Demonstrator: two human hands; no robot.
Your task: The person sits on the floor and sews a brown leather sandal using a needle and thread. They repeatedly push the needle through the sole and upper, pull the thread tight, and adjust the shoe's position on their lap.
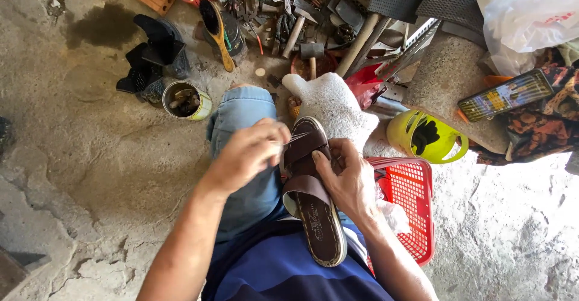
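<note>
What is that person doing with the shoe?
A person sits on a concrete floor with a brown sandal on their lap. The right hand steadies the sandal by its straps. The left hand pinches a thin metal tool against the front strap. Beside them are a red basket, a yellow mug, a tin can and a pile of tools.

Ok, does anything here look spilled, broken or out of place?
A dark wet-looking stain spreads on the concrete floor at upper left, and cracks run through the floor at lower left. The brown sandal held by both hands shows no clear damage.
</note>
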